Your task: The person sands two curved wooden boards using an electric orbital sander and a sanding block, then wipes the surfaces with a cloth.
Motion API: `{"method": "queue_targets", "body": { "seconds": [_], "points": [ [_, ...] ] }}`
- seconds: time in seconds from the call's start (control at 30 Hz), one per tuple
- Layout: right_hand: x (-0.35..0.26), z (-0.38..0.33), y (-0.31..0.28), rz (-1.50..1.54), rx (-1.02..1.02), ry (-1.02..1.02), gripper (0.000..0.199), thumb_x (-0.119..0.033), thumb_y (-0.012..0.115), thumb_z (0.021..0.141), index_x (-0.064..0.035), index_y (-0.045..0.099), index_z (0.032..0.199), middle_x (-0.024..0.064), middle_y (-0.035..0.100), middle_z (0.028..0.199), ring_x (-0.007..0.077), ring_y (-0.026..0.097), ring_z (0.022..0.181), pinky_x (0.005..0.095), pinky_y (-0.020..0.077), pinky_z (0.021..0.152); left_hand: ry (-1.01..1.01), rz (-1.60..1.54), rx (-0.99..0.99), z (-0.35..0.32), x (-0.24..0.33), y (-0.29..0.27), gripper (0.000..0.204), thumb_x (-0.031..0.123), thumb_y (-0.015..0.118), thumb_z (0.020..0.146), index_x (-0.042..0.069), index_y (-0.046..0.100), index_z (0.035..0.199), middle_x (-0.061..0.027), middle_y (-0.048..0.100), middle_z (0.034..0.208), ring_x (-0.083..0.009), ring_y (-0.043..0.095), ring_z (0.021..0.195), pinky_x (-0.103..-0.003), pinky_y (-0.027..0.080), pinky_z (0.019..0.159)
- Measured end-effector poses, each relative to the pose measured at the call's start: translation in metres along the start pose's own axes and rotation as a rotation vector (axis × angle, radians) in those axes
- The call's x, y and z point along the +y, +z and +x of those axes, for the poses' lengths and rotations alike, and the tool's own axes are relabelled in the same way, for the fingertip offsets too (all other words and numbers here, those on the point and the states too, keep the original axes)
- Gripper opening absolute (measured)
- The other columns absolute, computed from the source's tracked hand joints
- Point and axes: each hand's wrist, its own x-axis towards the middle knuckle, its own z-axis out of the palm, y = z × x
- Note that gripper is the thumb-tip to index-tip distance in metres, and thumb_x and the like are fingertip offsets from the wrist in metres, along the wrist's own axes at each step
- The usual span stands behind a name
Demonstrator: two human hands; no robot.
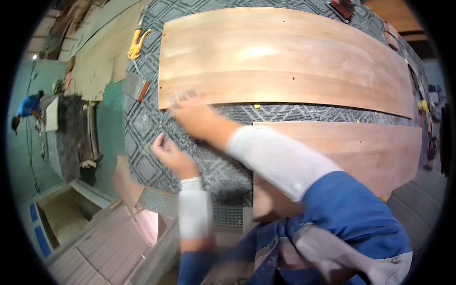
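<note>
A long, light-brown wooden panel [247, 57] with small dark holes lies across the patterned grey cloth. Over its near left corner is my right hand [192, 113], its fingers smeared by motion. Whether it holds anything is hidden in the blur. Lower down, apart from the panel and above the cloth [145, 116], my left hand [173, 156] is curled with thumb and fingers together. What it holds, if anything, I cannot make out. A second wooden panel [342, 147] lies nearer to me, partly behind my right arm.
An orange-handled tool [136, 47] and a flat scraper-like piece [136, 87] lie left of the far panel. Small yellow bits [257, 106] sit along the gap. A red-and-black tool [342, 9] is at the far edge. Another person [29, 105] bends at the far left.
</note>
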Motion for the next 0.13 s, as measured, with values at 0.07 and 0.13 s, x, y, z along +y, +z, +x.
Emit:
{"method": "queue_targets", "body": {
  "seconds": [0.07, 0.13],
  "points": [
    [-0.041, 0.048, 0.028, 0.071, -0.002, -0.021, 0.043, -0.016, 0.061, 0.09, -0.007, 0.063, 0.132, 0.0239, 0.048, 0.149, 0.0388, 0.047, 0.135, 0.0522, 0.0352, 0.111, 0.031, 0.078, -0.028, 0.038, -0.029, -0.024, 0.028, 0.004, 0.046, 0.101, -0.006, 0.051, 0.127, -0.0168, 0.052, 0.126, -0.0265, 0.054, 0.115, -0.039, 0.043, 0.105],
    [-0.049, 0.07, 0.05, -0.041, -0.033, -0.064, 0.047, -0.019, 0.06, 0.09, -0.0095, 0.062, 0.136, 0.0263, 0.046, 0.151, 0.0402, 0.045, 0.136, 0.0532, 0.0359, 0.111, -0.005, 0.079, -0.114, 0.066, -0.045, -0.032, 0.028, 0.01, 0.049, 0.102, -0.005, 0.055, 0.125, -0.0169, 0.055, 0.13, -0.0266, 0.054, 0.117, -0.04, 0.042, 0.105]
  ]
}}
